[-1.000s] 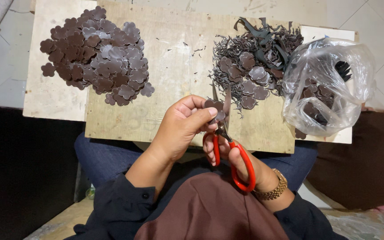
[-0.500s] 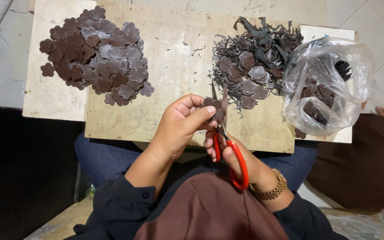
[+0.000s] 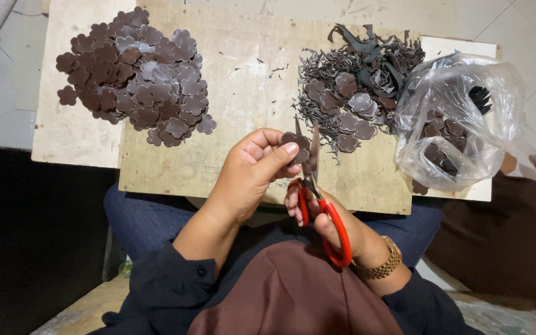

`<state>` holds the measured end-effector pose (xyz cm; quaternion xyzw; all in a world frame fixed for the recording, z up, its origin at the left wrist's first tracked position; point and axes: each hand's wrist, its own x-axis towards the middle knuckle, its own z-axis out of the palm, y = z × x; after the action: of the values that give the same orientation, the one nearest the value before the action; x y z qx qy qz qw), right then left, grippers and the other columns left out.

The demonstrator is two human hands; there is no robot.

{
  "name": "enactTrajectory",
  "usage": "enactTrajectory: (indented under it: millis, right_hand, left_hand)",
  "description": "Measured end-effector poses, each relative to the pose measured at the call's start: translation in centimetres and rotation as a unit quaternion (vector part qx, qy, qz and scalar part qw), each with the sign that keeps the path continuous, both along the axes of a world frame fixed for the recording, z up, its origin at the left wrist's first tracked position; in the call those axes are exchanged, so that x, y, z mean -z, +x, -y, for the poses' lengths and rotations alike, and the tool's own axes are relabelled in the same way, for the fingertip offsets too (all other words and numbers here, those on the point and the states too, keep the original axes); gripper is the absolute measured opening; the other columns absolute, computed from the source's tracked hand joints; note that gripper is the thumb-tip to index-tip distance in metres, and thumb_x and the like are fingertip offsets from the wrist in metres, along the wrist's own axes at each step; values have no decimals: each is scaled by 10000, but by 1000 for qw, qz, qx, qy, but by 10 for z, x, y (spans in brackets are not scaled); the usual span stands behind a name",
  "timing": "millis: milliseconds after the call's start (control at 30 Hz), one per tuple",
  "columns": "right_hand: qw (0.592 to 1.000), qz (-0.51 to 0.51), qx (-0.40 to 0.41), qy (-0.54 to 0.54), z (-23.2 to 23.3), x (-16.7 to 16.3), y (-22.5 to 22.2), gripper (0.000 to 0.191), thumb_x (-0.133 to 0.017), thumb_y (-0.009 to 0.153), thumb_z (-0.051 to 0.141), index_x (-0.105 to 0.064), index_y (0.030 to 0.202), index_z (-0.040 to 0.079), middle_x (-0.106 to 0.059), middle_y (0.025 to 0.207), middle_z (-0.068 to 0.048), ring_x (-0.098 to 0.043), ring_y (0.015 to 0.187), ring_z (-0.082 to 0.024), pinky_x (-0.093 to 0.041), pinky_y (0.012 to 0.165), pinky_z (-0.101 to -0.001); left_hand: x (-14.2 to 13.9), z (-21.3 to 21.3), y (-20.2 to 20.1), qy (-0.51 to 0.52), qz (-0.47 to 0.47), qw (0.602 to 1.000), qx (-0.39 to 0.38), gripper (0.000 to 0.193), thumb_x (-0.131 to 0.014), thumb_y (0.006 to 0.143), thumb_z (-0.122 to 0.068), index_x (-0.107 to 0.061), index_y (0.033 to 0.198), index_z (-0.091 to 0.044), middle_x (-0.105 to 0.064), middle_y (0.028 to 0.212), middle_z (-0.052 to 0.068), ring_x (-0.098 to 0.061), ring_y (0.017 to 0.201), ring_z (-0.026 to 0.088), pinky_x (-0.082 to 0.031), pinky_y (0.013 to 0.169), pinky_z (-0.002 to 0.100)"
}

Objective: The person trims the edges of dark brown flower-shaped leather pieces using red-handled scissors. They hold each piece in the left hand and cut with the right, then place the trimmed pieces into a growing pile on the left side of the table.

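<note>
One flower piece (image 3: 297, 146), thumb-hidden, scissors (image 3: 317, 198) half-covered

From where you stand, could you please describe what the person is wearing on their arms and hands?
Both hands are bare, with no gloves. The left hand comes out of a dark navy sleeve with a small button at the cuff. The right hand has a gold-coloured metal link wristwatch at the wrist, above a matching dark sleeve.

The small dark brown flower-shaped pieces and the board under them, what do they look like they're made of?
The dark brown flower-shaped pieces look like thin leather or leatherette, matte with a faint sheen: flat, clean-cut edges, curly trimmings beside the second pile. The pale wooden board looks like raw plywood, unvarnished, stained and scuffed.
</note>
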<state>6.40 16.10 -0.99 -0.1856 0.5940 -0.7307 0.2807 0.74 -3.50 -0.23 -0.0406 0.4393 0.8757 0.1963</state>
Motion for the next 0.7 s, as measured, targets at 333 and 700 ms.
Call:
enactTrajectory:
  millis: [333, 700]
  right_hand:
    - [999, 22, 20, 19, -2, 4, 1, 792, -494, 971, 747, -529, 1258, 9, -523, 1106, -43, -497, 953, -122, -456, 831, -272]
    - [1000, 10, 6, 18, -3, -2, 0, 712, -478, 990, 726, -519, 1163, 37, -491, 1024, -22, -463, 883, -113, -445, 796, -263]
  left_hand:
    - [0, 2, -1, -17, -37, 999, 19, 131, -679, 990, -104, -625, 1059, -7, -714, 919, 55, -668, 805, 88, -581, 768, 251]
    - [5, -1, -2, -24, -50, 998, -12, 113, -686, 989, -81, -644, 1063, -7, -723, 964, 64, -674, 830, 98, -586, 782, 261]
